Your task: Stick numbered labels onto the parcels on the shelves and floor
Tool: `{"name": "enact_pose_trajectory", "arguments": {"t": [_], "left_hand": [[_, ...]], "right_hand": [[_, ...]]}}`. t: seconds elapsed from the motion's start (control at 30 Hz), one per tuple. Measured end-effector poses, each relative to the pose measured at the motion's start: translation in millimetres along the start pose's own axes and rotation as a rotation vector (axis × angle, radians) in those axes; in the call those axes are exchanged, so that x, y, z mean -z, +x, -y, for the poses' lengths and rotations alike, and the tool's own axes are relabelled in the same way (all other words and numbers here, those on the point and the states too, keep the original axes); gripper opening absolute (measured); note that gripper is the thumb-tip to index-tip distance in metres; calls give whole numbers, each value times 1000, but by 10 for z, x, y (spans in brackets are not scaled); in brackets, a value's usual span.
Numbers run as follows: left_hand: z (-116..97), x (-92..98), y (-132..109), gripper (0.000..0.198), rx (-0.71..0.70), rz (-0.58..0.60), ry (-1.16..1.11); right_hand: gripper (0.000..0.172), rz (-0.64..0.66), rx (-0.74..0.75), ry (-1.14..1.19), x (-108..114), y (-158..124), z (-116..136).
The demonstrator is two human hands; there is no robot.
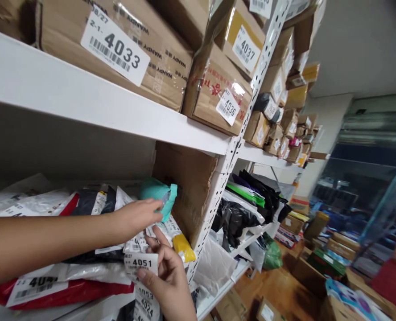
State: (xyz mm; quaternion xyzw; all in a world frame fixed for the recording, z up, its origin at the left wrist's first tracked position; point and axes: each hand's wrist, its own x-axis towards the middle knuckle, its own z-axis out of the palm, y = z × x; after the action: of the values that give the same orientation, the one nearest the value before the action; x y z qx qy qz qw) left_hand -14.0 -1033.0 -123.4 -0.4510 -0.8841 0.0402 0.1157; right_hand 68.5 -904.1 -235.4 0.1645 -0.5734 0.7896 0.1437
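My left hand [138, 220] reaches in from the left over the parcels on the lower shelf. Its fingers are stretched out beside a teal plastic parcel [153, 189]; whether they touch it I cannot tell. My right hand [169, 276] pinches a strip of barcode labels [146, 263] between thumb and fingers, the top one reading 4051. More labels, 4053 and 4024, hang below the thumb. Under and around the hands lie a yellow-ended parcel [183, 248], a dark parcel [92, 205] and a red parcel [97, 289] with a white label.
Labelled cardboard boxes [171, 67] stand on the shelf above, behind a white shelf edge [101, 113]. A perforated white post [214, 200] rises at the right. Beyond it are shelves of bagged parcels [238, 218], floor boxes [313, 269] and a person in red [393, 272].
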Motion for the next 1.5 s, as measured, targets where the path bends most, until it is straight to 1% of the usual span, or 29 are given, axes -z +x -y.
{"name": "enact_pose_trajectory", "arguments": {"t": [0.07, 0.13, 0.2, 0.27, 0.37, 0.43, 0.5, 0.57, 0.63, 0.7, 0.77, 0.83, 0.97, 1.07, 1.17, 1.27, 1.37, 1.5], "left_hand": [[38, -16, -46, 19, -169, 62, -99], [89, -36, -89, 22, -239, 75, -133], [124, -39, -117, 26, -262, 63, -128], [135, -17, -125, 31, -265, 88, -163], [120, 28, -121, 33, -250, 109, -288], [108, 39, -129, 31, -247, 91, -350], [101, 36, -146, 25, -251, 75, -378], [102, 29, -165, 20, -206, 81, -389], [109, 26, -173, 25, -92, 103, -429], [118, 20, -169, 25, 8, 131, -482], [126, 0, -156, 17, 44, 149, -519], [133, -38, -141, 10, 59, 139, -523], [143, -117, -118, 15, 154, 102, -549], [159, -144, -100, 14, 166, 122, -605], [189, -164, -78, 12, 191, 161, -653], [217, -193, -55, 15, 214, 153, -653], [227, -214, -33, 15, 199, 135, -640], [214, -197, -4, 17, 207, 145, -619]], "right_hand": [[39, -31, 15, 70, 110, -61, -46], [36, -117, -13, 125, 229, -124, -93], [34, -220, -39, 146, 312, -161, -129], [32, -272, -50, 155, 334, -156, -162], [36, -263, -61, 129, 289, -91, -243], [39, -268, -52, 85, 261, -39, -326], [41, -302, -36, 28, 251, 4, -412], [42, -341, -13, -36, 245, 34, -470], [41, -348, 14, -97, 227, 61, -476], [40, -325, 45, -153, 203, 92, -426], [38, -286, 57, -236, 188, 134, -336], [36, -259, 37, -353, 190, 183, -237], [40, -228, -30, -557, 202, 271, -139], [40, -205, -39, -620, 179, 295, -166], [40, -218, -33, -661, 145, 296, -212], [40, -249, -14, -708, 120, 304, -236], [41, -292, 6, -755, 94, 329, -227], [43, -335, -2, -814, 58, 352, -185]]}}
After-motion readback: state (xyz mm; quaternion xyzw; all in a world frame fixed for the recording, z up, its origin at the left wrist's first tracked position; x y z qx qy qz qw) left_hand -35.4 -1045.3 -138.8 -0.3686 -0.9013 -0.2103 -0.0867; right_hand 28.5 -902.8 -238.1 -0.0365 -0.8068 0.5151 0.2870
